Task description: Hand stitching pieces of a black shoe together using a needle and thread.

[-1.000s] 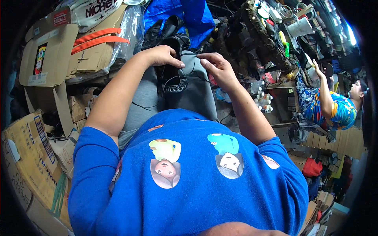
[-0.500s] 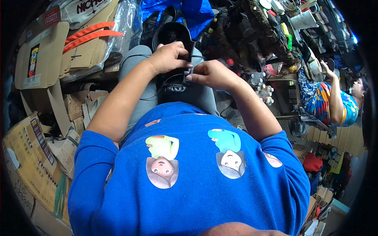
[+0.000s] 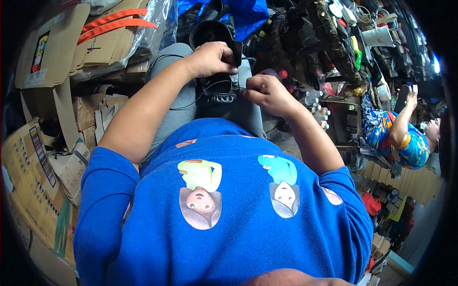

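Observation:
A black leather shoe (image 3: 222, 98) lies lengthwise over my lap, its puckered toe toward me and its opening farther away. My left hand (image 3: 213, 60) is closed on the shoe's right side, thumb pressed near the edge of the leather. Just right of the shoe, my right hand (image 3: 271, 94) is pinched shut. A thin dark thread runs from the seam to its fingertips; whether a needle is there too is too small to tell. Another length of dark thread (image 3: 192, 106) loops from the shoe's left side over my grey trouser leg (image 3: 172, 109).
Cardboard boxes (image 3: 36, 186) and flattened cardboard (image 3: 112, 45) crowd the left. More black shoes (image 3: 191, 16) lie beyond my knees by a blue plastic sheet (image 3: 248, 19). Clear bottles (image 3: 312, 98) and cluttered shelves fill the right, where another person (image 3: 400, 136) sits holding a dark flat piece.
My right hand has moved right, away from the shoe, drawing the thread out. My left hand stays on the shoe. The other person's raised hand has shifted.

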### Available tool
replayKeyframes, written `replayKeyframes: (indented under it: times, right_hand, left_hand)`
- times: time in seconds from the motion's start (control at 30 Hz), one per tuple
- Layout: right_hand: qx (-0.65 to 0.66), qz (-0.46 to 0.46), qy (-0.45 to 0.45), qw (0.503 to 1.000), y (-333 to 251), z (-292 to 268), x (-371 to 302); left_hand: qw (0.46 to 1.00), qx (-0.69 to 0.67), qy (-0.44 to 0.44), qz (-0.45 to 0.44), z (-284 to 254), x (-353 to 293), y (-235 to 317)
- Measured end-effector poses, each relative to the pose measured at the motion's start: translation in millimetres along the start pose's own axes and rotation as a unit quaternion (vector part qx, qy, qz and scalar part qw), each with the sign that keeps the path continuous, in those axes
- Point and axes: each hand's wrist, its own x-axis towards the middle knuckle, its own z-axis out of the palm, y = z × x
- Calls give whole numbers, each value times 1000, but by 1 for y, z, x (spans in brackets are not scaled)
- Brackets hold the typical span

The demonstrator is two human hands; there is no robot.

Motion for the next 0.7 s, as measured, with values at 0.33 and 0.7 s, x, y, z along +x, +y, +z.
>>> replayKeyframes:
  times: [0.33,0.7]
  right_hand:
    - [142,15,130,981,-16,-19,-32]
    - [-123,-38,103,986,-4,-6,-3]
  left_hand:
    - [991,-58,-108,-56,-27,-2,11]
    - [980,-142,-134,-38,-34,1,11]
